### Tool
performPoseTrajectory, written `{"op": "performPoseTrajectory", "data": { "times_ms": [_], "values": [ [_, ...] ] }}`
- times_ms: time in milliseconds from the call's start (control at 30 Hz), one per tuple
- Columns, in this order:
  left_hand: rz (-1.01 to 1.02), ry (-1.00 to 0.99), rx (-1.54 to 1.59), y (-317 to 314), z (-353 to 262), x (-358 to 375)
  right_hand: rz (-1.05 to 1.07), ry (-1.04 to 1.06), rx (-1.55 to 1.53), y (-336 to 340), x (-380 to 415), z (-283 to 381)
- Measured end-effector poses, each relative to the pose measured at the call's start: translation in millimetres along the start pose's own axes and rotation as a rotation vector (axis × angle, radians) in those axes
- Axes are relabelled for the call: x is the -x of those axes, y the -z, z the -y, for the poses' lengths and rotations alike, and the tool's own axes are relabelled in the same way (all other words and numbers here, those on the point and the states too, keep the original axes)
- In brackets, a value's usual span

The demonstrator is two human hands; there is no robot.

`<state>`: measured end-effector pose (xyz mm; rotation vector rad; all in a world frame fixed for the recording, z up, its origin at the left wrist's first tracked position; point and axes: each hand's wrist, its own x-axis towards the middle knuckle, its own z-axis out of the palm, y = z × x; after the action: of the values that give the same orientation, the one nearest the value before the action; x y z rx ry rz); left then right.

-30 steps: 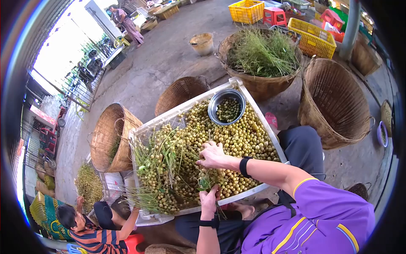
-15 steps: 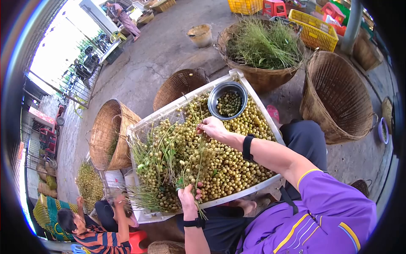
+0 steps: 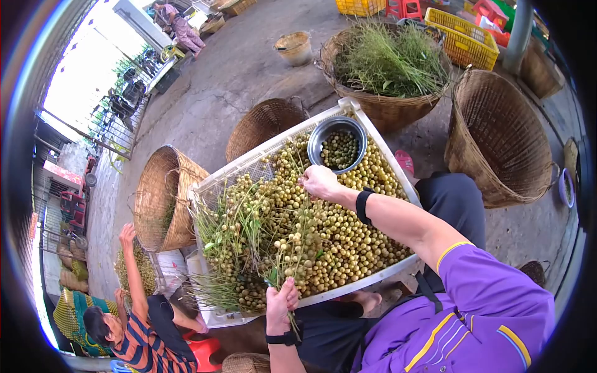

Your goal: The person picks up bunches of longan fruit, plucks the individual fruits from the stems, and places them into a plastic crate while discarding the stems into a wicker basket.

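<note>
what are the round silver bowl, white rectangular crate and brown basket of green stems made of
Round silver bowl: probably metal, smooth, from its shiny rim. White rectangular crate: likely plastic, matte, even-coloured with a gridded floor. Brown basket of green stems: apparently bamboo or cane, unpainted, from its woven strips.

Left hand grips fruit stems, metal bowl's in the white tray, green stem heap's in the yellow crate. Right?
One slip: head view shows the green stem heap in a wicker basket. Left hand on fruit stems, metal bowl in white tray: correct.

The sorter wears a purple short-sleeved shirt (image 3: 497,292), yellow-trimmed and striped, black wristbands (image 3: 363,206) and dark trousers (image 3: 453,202).
</note>
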<state>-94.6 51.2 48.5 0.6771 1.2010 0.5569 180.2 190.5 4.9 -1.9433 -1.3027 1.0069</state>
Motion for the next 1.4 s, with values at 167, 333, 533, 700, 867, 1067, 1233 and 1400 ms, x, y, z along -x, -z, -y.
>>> {"op": "performPoseTrajectory", "data": {
  "times_ms": [167, 333, 533, 700, 867, 1067, 1233, 1400],
  "values": [
    [0.135, 0.068, 0.169, 1, -3, 8, -0.138, -0.064, 0.041, -3, -23, -8],
    [0.133, 0.119, 0.476, 22, 13, 0, -0.006, -0.07, -0.146, 10, -28, -16],
    [0.27, 0.134, 0.714, 19, 17, -6, 0.046, 0.016, 0.307, 20, 15, 2],
    [0.428, 0.074, 0.731, 6, 16, -10, 0.614, -0.21, -0.217, 11, 73, -18],
    [0.465, 0.21, 0.571, -20, 16, -22, 0.559, -0.475, -1.021, -47, 91, -27],
    [0.143, 0.118, -0.006, -28, 34, -35, 0.136, 0.043, -0.347, -55, 85, -16],
    [0.102, 0.066, 0.041, -32, 33, -36, 0.088, 0.316, 0.103, -41, 78, -4],
    [0.266, 0.16, 0.274, -9, 8, -35, 0.099, 0.235, 0.0, -25, 60, -10]
  ]
}}
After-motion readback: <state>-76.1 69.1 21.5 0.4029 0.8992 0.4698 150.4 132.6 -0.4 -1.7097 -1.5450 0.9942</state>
